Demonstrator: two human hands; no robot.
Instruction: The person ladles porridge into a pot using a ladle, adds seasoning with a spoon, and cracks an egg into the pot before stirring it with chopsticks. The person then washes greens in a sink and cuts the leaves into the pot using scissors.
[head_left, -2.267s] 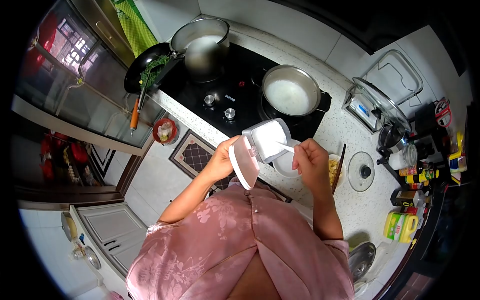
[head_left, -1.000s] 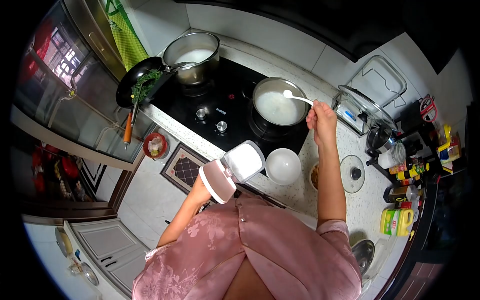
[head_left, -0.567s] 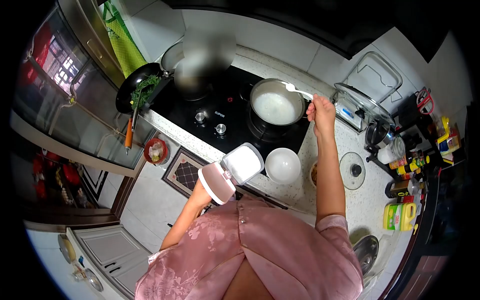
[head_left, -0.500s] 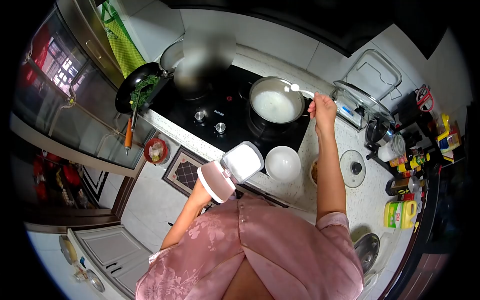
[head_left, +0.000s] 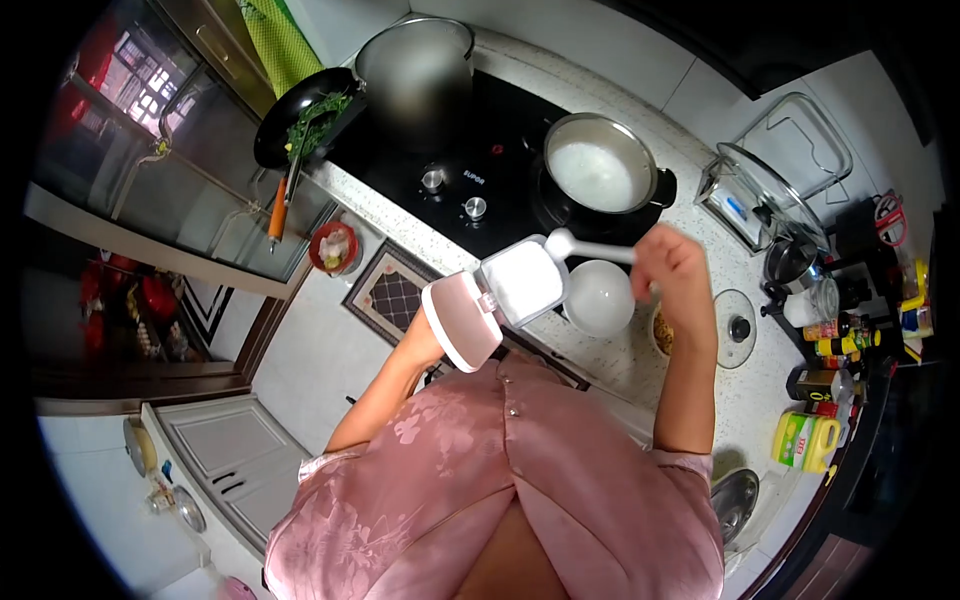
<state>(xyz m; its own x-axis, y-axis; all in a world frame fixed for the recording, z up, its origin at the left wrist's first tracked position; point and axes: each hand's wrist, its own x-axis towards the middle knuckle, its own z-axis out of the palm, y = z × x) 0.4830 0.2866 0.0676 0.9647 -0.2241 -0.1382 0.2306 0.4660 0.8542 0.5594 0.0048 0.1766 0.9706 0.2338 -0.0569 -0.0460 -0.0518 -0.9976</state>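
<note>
My left hand (head_left: 422, 342) holds a container of white powder (head_left: 524, 282), its pink-and-white lid (head_left: 464, 320) flipped open toward me and hiding most of the fingers. My right hand (head_left: 672, 272), slightly blurred, pinches the handle of a white spoon (head_left: 598, 250). The spoon's bowl is at the container's far right edge. Below the spoon, an empty-looking white bowl (head_left: 600, 300) sits on the counter. Beyond it, a steel pot (head_left: 648, 160) of whitish liquid stands on the right burner.
A taller pot (head_left: 466, 60), partly blurred, is on the left of the black cooktop (head_left: 400, 160). A black pan (head_left: 268, 135) of greens lies at its left. To the right are a glass lid (head_left: 733, 350), a rack (head_left: 826, 170), bottles and a yellow jug (head_left: 805, 442).
My right hand has drawn the spoon back from above the right pot to the container's edge. A white clump seen by the spoon earlier is gone. The view has shifted.
</note>
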